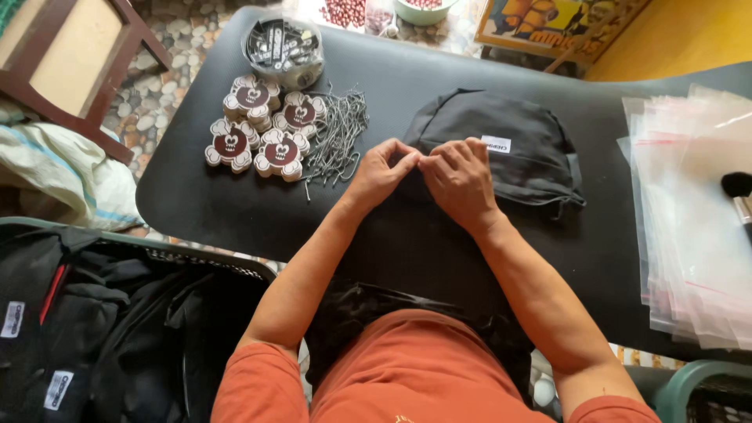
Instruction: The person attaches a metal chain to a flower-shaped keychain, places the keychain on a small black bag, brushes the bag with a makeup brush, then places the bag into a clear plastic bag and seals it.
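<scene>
Basket: a dark basket (196,262) stood at the lower left, below the desk edge, filled with folded black garments (94,337) bearing small white labels.
Tags: four skull-shaped card tags (262,125) lay in a cluster on the black desk (204,196), left of the hands.
Pins: a loose heap of thin metal hooks (337,137) lay touching the tags on their right; a clear round tub (283,48) of dark clips stood just above them.
Left hand: the left hand (381,174) rested on the desk, fingers pinched together at the tips on something too small to tell.
Right hand: the right hand (460,178) met the left, fingertip to fingertip, fingers curled and pinching at the near edge of the cap.
Cap: a black cloth cap (509,149) with a white label lay flat at desk centre, partly under the right hand.
Bags: a stack of clear plastic bags (689,219) lay at the right edge, well apart.
</scene>
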